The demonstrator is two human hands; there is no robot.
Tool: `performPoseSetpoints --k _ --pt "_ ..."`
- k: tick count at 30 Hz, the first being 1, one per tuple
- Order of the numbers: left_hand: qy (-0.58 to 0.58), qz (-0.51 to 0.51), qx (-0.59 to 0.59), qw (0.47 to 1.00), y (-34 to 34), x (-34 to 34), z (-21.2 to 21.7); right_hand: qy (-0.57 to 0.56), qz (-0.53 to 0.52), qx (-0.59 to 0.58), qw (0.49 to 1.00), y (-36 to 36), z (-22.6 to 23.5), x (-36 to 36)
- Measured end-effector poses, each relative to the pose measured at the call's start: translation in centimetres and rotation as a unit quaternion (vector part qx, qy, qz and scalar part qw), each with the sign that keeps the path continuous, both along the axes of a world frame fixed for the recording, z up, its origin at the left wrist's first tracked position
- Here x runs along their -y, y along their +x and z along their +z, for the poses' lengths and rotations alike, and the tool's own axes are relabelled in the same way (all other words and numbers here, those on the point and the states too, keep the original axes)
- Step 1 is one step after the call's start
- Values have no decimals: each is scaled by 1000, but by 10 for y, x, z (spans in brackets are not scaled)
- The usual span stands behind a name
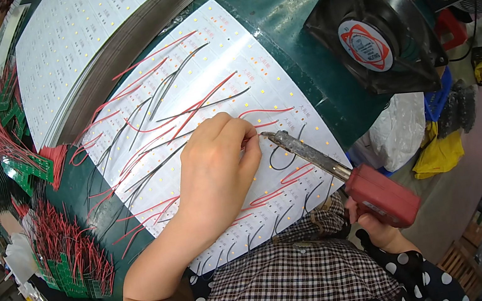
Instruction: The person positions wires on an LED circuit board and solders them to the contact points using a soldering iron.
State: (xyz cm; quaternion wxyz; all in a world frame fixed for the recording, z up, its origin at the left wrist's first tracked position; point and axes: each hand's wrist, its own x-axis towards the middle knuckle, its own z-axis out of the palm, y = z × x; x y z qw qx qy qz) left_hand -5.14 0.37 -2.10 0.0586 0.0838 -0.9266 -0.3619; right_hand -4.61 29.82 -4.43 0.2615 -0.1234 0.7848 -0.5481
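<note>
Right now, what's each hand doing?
Left hand: closed, fingers pinching a thin wire against the white board.
Right hand: closed around the red soldering iron.

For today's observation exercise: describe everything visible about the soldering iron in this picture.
The soldering iron has a red, plastic-looking handle and a long grey metal shaft with a dark, worn tip. The right hand grips the handle. It lies slanted, tip pointing up-left, meeting a wire end pinched by the left hand over the white panel.

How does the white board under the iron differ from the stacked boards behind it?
The white board lies single and flat, with red and black wires on it; the stacked boards form a thick pile without wires. The soldering iron and left hand work on the single one. Both are white and dotted.
</note>
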Motion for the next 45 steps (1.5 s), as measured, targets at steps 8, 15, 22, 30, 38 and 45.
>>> performPoseSetpoints --k 8,15,22,30,38,45 --pt "-6 0 -1 1000 -3 0 -1 -112 -110 71 985 -2 14 8" --pt "-112 -51 -100 987 -2 -8 12 -124 -73 -54 988 -1 33 -6" --pt "-184 -251 -60 949 42 -22 4 -161 -237 -266 920 -32 42 -27" --pt "-250 -257 51 932 57 -36 3 5 -281 -381 881 -167 58 -13" --pt "-131 -30 -55 989 57 7 20 -71 -190 -329 922 -82 144 -119" --pt "-216 -54 -2 975 70 23 13 -196 -178 -276 924 -7 60 -80"
